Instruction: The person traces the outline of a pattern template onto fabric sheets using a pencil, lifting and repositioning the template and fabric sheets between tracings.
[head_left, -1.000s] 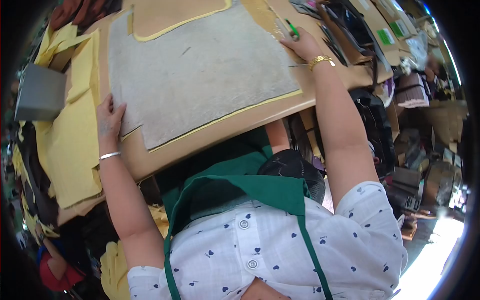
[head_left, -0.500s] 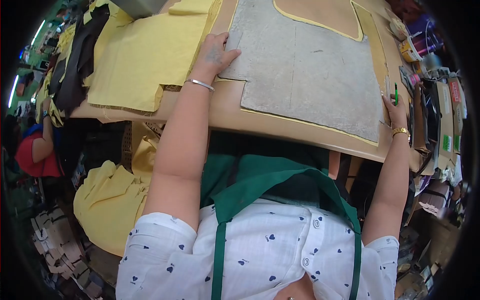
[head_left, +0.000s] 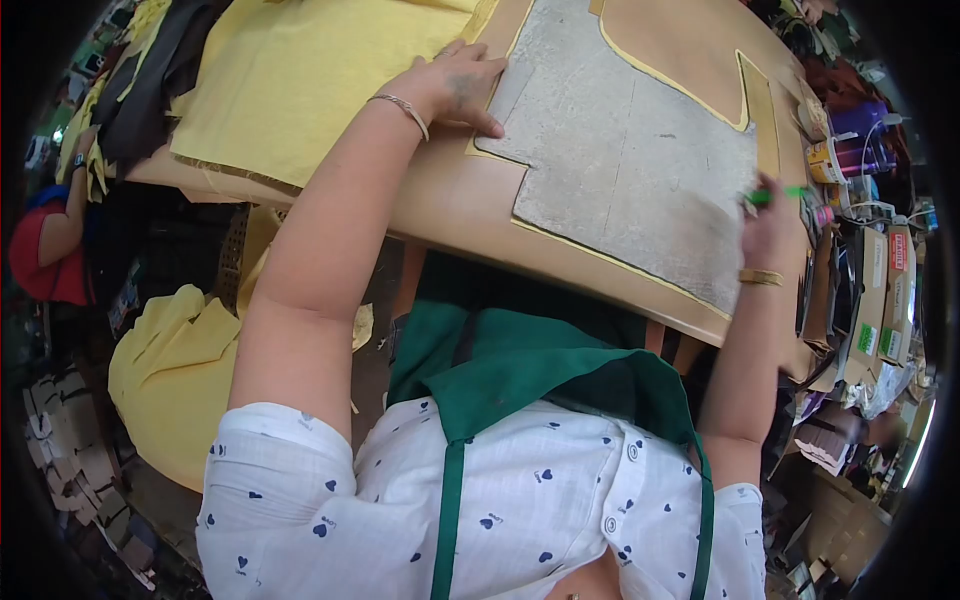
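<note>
A large grey pattern board (head_left: 620, 150) with a cut-out curve lies flat on yellow fabric (head_left: 757, 110), whose edge shows as a narrow border around it. My left hand (head_left: 462, 88) rests at the board's left edge, fingers apart and thumb on its corner. Over the board's right edge, my right hand (head_left: 762, 225) is smeared by motion. It grips a green pen (head_left: 778, 195), which lies nearly level across the fingers; its tip is too blurred to make out.
Stacked yellow fabric (head_left: 320, 80) covers the left of the brown table (head_left: 440, 210). Cardboard boxes (head_left: 868, 300) and a yellow-and-white tub (head_left: 827, 160) stand at right. More yellow cloth (head_left: 175, 385) is heaped below. Another person's arm (head_left: 65, 220) shows at far left.
My right hand has lifted from beside the board and come in over its right edge; the green pen has turned from upright to nearly level. My left hand stays at the left edge. The view has shifted.
</note>
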